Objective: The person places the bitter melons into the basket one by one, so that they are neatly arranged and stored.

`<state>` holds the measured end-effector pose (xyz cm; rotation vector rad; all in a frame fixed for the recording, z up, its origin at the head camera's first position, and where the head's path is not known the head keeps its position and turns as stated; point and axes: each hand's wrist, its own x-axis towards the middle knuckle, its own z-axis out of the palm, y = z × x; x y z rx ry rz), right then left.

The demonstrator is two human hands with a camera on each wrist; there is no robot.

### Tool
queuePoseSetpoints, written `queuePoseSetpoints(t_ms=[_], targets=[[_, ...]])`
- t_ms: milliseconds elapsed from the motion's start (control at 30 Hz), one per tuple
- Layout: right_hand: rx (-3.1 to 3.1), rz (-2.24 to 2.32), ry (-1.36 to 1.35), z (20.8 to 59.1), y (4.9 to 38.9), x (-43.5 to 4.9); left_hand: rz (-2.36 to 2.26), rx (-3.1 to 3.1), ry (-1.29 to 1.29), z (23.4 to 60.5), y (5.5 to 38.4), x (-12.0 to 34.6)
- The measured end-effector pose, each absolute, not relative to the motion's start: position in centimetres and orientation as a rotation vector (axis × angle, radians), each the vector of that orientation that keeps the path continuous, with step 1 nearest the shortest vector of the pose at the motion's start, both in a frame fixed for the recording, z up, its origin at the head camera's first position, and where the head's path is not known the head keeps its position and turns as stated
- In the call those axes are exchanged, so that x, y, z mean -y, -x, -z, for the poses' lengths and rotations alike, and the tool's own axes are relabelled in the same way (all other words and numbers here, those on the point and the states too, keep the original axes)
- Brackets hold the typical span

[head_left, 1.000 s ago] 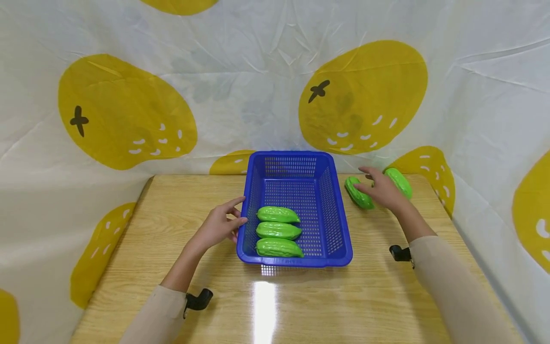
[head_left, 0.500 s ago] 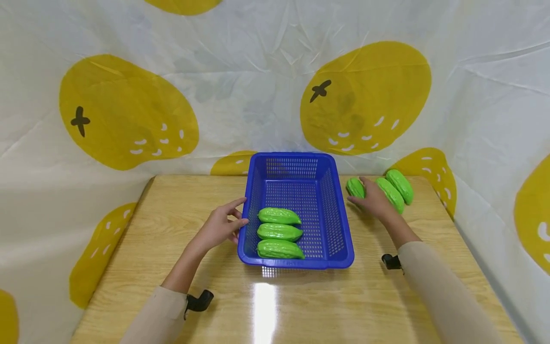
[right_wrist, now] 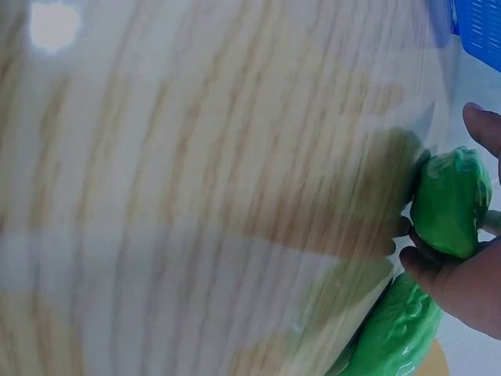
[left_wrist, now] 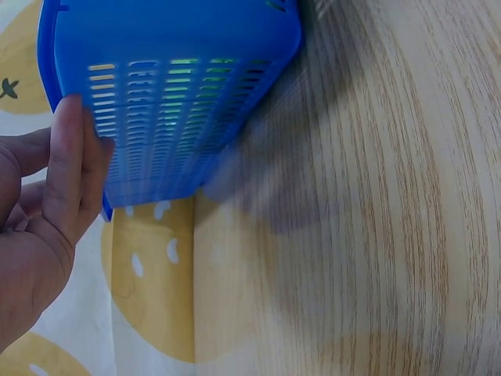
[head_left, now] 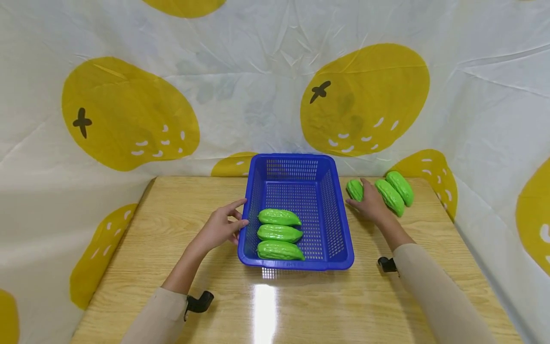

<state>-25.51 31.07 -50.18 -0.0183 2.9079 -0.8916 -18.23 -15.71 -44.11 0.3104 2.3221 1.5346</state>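
My left hand (head_left: 220, 224) is at the left side of a blue plastic basket (head_left: 295, 263), fingers touching its rim. In the left wrist view those fingers (left_wrist: 66, 160) lie fairly straight against the outer wall. Three green bitter melons (head_left: 280, 233) lie in a row inside the basket, towards its near left corner. To the basket's right, my right hand (head_left: 368, 203) holds another bitter melon (head_left: 354, 189) on the table. The right wrist view shows fingers curled under this bitter melon (right_wrist: 450, 204), the thumb apart from it; part of it is hidden.
Two more bitter melons (head_left: 389, 197) lie side by side just right of my right hand. The wooden table (head_left: 326, 306) ends at the back against a white cloth (head_left: 240, 110) printed with yellow fruit. Another cloth fold rises at the right.
My right hand has moved left and down from above the bitter melons and closed round the leftmost one, uncovering the two on the right. The left hand and basket stay put.
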Motion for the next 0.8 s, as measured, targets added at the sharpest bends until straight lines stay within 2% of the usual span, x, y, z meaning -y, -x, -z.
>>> queuePoseSetpoints(t_ms=[800], targets=[[-2.957, 0.832, -0.018, 50.61, 25.4, -30.73, -1.55, -2.308, -0.325, 44.32, 18.21, 15.83]])
